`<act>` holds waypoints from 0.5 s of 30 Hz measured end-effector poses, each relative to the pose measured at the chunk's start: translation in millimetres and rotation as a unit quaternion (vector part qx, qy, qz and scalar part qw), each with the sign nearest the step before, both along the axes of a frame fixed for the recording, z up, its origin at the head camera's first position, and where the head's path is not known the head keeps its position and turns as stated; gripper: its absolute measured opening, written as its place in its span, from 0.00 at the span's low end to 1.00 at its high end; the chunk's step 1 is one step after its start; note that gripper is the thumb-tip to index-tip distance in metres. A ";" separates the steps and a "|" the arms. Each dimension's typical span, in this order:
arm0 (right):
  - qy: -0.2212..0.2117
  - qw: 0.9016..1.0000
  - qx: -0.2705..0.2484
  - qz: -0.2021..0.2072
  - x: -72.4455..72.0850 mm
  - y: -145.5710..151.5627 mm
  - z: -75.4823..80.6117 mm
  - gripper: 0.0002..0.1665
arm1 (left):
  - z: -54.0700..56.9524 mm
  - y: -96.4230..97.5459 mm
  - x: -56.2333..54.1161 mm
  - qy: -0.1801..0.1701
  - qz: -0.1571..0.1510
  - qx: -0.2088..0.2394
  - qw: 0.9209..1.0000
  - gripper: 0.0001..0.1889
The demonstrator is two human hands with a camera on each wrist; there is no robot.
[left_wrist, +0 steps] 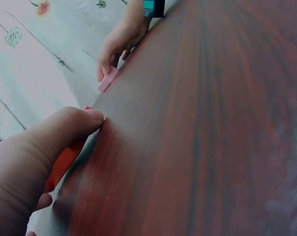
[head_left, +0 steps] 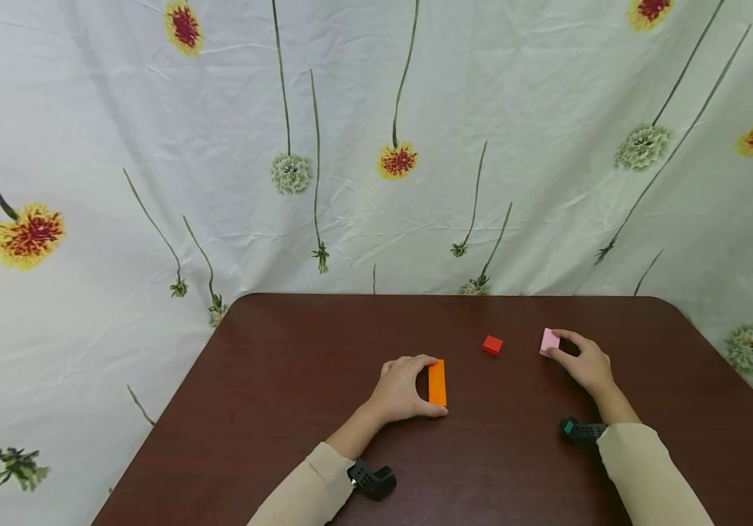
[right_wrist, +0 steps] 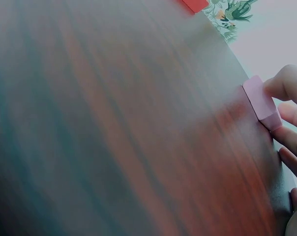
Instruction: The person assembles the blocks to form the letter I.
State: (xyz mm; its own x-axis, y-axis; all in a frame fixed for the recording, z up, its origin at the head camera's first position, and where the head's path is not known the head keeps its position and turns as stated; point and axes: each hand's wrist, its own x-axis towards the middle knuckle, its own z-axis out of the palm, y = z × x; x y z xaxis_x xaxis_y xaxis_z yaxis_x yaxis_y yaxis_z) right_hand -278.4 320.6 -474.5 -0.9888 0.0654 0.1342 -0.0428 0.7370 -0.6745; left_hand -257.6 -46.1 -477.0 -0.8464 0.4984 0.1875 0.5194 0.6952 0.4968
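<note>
Nearest on the dark brown wood-grain table [head_left: 271, 365], the left hand [head_left: 399, 391] has thumb and fingers spread wide, gripping a long orange rectangular block [head_left: 437, 383] by its ends, around the middle. Bit farther, off to the right, the right hand [head_left: 586, 365] pinches a pale pink rectangular block [head_left: 548, 342]. A small red block [head_left: 492, 345] sits between them, toward the far edge. Behind everything hangs a white flower-print cloth [head_left: 350, 219].

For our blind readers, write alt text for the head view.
A person's left hand grips an orange block and the right hand a pink block, at a dark brown table. A small red block lies between those two blocks. A white flowered cloth hangs behind.
</note>
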 end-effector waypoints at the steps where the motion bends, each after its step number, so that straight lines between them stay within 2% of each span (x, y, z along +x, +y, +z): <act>1: 0.001 1.000 0.001 0.000 -0.1 0.1 -0.2 0.34 | -0.4 -0.1 0.1 -0.001 0.001 0.000 1.000 0.44; 15: 0.005 1.000 0.000 -0.001 -0.1 0.4 0.0 0.34 | -2.7 -0.9 -1.5 -0.011 0.000 -0.003 1.000 0.44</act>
